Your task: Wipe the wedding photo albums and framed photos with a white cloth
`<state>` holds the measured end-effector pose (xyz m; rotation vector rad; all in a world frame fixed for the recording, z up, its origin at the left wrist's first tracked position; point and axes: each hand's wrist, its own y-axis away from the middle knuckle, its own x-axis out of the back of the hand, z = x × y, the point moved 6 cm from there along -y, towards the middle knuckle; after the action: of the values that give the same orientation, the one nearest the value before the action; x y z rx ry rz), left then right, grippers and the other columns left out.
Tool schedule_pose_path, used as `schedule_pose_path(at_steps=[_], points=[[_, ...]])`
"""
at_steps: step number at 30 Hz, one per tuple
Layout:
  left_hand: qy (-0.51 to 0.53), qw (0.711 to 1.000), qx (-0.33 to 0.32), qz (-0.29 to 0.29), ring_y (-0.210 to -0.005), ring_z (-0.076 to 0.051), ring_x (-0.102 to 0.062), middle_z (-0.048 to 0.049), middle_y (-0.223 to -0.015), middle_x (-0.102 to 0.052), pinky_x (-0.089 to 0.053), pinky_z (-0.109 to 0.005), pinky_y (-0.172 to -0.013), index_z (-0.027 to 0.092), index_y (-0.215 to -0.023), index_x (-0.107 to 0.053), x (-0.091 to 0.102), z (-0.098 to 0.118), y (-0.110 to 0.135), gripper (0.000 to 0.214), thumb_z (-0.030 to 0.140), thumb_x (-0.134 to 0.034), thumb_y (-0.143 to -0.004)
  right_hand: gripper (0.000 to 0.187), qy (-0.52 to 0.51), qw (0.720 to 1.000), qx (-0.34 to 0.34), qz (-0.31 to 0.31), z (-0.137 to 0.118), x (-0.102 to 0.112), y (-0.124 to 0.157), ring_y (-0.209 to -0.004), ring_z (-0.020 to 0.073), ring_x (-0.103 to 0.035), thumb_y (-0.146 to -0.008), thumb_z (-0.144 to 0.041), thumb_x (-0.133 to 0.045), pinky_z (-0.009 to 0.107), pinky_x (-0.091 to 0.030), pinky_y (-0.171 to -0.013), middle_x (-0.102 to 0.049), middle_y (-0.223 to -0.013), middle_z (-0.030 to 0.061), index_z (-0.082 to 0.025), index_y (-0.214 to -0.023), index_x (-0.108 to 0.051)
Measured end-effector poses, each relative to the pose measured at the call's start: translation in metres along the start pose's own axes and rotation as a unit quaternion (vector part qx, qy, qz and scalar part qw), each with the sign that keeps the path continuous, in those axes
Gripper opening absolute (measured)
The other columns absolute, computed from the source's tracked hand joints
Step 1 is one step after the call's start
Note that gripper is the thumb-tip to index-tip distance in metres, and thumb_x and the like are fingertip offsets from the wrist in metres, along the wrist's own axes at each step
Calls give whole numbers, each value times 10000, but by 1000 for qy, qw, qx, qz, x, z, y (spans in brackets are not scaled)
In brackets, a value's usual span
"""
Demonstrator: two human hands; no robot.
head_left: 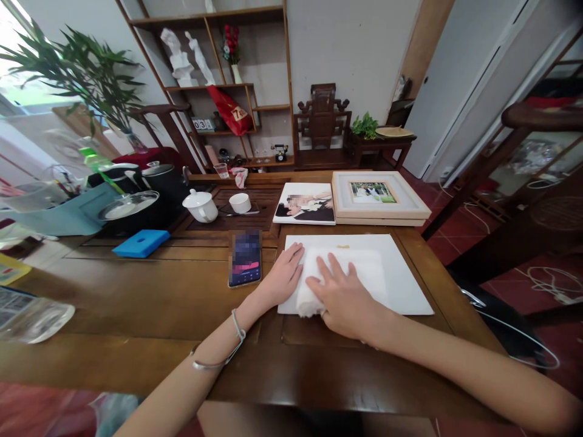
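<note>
A white board lies flat on the wooden table, with a small tan mark near its far edge. On the board rests a folded white cloth, thick and soft-looking. My right hand lies over the cloth with its fingers spread, pressing on it from above. At the board's left side, my left hand lies with its fingers stretched out beside the cloth's left edge. Whether the left fingertips touch the cloth or only the board, I cannot tell. Part of the cloth is hidden under my right hand.
Behind the board are a photo panel and a framed picture. A phone lies left of my left hand. Further left are a blue block, a lidded white teacup, a small white cup and a dark pan.
</note>
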<state>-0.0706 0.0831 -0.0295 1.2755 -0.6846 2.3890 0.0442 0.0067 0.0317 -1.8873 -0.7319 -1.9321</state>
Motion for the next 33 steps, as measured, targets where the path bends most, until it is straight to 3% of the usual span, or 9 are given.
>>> schedule_pose_path(at_steps=[3,8,11,14,18,22,29,33], points=[[6,1000,-1,1,-1448,-284,-296,-182,-1521,-372,-253,-518,-1190,109,-1429,-399,-1,-2,0,475,240,-325,-979,497,42,998,-14,38,-8,-11,-5,-1364,536,-261,-767,-201,-588,740,-319,-967,-342,-1477,342,-77,-1246,-536],[19,1000,9,-14,-1455,-295,-279,-178,-1534,-355,-261,-508,-1190,117,-1434,-405,0,-2,0,484,240,-365,-968,543,29,993,104,54,-56,-26,26,-1360,516,-284,-770,-330,-607,691,-277,-1036,-377,-1448,355,-47,-1226,-523],[11,1000,19,-21,-1456,-293,-275,-169,-1545,-338,-256,-514,-1189,123,-1437,-394,1,-1,0,479,278,-343,-986,543,10,992,119,38,-61,-21,35,-1348,497,-318,-765,-333,-620,650,-301,-1038,-394,-1447,334,-59,-1226,-533],[6,1000,17,-25,-1456,-294,-273,-183,-1539,-340,-247,-509,-1194,97,-1435,-390,0,0,0,482,254,-323,-984,453,-23,996,84,11,-37,-9,20,-1293,444,-414,-782,-280,-590,576,-359,-1011,-509,-1354,293,-88,-1192,-578],[7,1000,0,-10,-1449,-302,-285,-188,-1521,-362,-252,-529,-1189,111,-1433,-388,-1,-1,0,476,233,-330,-976,406,-60,997,10,41,24,6,-17,-1254,378,-454,-795,-196,-519,518,-355,-1011,-564,-1299,233,-109,-1185,-593],[6,1000,-13,4,-1423,-313,-322,-196,-1492,-384,-274,-531,-1176,99,-1414,-407,0,2,-1,459,214,-329,-976,364,-154,986,29,57,65,14,-56,-1155,325,-538,-791,-164,-472,426,-421,-930,-637,-1211,174,-145,-1126,-613],[3,1000,-18,17,-1344,-311,-412,-184,-1379,-483,-311,-514,-1158,104,-1378,-460,5,8,-3,438,232,-357,-971,329,-228,970,65,44,70,27,-126,-1033,247,-636,-874,-282,-476,296,-467,-832,-693,-1195,80,-200,-1155,-626],[-8,1000,-2,6,-1351,-312,-411,-197,-1402,-468,-307,-510,-1161,80,-1397,-441,2,3,-2,462,246,-342,-976,293,-232,970,61,43,80,26,-131,-992,249,-661,-884,-288,-488,300,-490,-808,-713,-1155,88,-190,-1100,-660]])
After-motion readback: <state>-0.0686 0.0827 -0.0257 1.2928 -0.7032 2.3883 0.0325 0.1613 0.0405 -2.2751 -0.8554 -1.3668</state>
